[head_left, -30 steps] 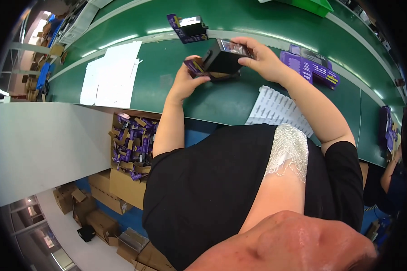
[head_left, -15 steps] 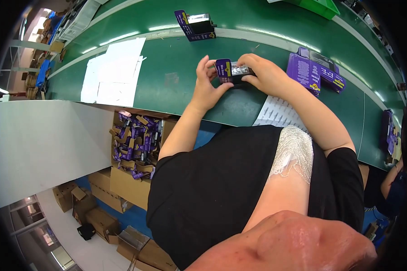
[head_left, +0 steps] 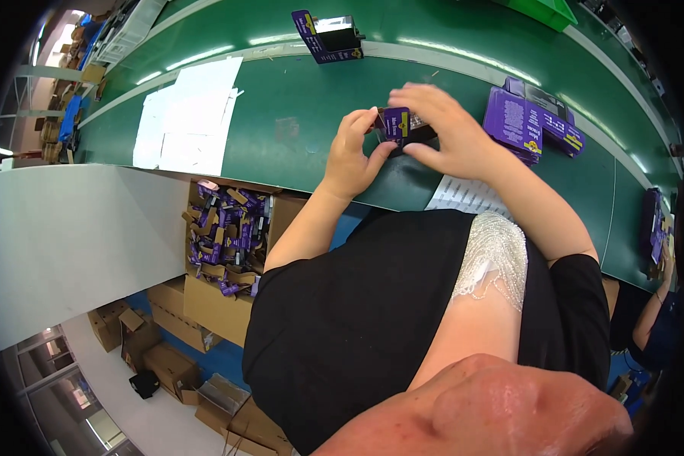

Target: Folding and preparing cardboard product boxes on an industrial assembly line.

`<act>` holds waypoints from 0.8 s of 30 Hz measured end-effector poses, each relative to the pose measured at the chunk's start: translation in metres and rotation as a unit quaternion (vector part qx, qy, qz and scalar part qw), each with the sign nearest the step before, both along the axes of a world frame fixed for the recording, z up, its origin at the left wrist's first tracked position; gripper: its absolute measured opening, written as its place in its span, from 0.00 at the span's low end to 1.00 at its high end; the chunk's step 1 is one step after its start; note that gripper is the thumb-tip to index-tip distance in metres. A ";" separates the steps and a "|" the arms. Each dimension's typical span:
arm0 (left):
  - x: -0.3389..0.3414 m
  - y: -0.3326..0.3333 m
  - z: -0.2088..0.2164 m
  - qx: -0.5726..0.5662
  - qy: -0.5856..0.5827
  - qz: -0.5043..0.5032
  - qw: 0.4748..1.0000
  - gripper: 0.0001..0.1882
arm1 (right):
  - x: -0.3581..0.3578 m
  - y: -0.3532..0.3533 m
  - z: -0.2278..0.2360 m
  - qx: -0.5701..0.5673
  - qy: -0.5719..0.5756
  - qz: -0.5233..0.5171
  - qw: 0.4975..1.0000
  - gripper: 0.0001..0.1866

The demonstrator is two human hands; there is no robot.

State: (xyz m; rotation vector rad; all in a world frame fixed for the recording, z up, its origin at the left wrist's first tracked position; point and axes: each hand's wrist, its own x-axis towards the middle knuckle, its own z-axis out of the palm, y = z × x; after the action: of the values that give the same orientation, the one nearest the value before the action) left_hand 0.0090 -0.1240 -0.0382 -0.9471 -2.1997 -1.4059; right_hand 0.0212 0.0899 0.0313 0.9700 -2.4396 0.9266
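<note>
A small package (head_left: pixel 396 125), a purple card sleeve with a yellow patch around a dark item, is on the green bench in front of me. My left hand (head_left: pixel 351 154) grips its left side, thumb at the near edge and fingers at the far one. Around the right end curves my right hand (head_left: pixel 454 135), its slightly blurred fingers raised and spread away from the thumb. The item's right part is partly hidden behind that hand. Farther back stands a similar purple card package (head_left: pixel 330 38) with a black item in it.
White sheets (head_left: pixel 190 121) lie on the bench at left, a label sheet (head_left: pixel 467 195) near its front edge. Purple cartons (head_left: pixel 513 125) are stacked at right. Below the bench, a cardboard box (head_left: pixel 219 308) holds purple packaging. A green bin (head_left: pixel 543 11) is at the back.
The package has moved slightly right and turned between my hands. My right fingers have lifted off its top and spread. At far right, another person's arm has moved up toward the bench.
</note>
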 end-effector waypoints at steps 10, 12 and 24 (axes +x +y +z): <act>0.010 0.014 0.015 -0.081 0.010 -0.001 0.997 0.31 | 0.009 -0.013 -0.002 -0.151 -0.075 -0.018 0.985 0.10; 0.010 0.015 0.015 -0.074 -0.017 -0.007 0.997 0.33 | 0.007 -0.015 0.003 -0.136 -0.083 -0.066 0.985 0.09; 0.006 0.013 0.006 0.041 -0.156 -0.065 0.985 0.42 | -0.024 -0.003 0.015 -0.030 -0.181 -0.050 0.982 0.06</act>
State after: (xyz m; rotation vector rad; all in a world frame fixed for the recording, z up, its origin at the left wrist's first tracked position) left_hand 0.0147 -0.1114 -0.0327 -0.9063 -2.3100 -1.7978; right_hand -0.0031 0.0872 0.0467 0.6977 -2.7075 1.2234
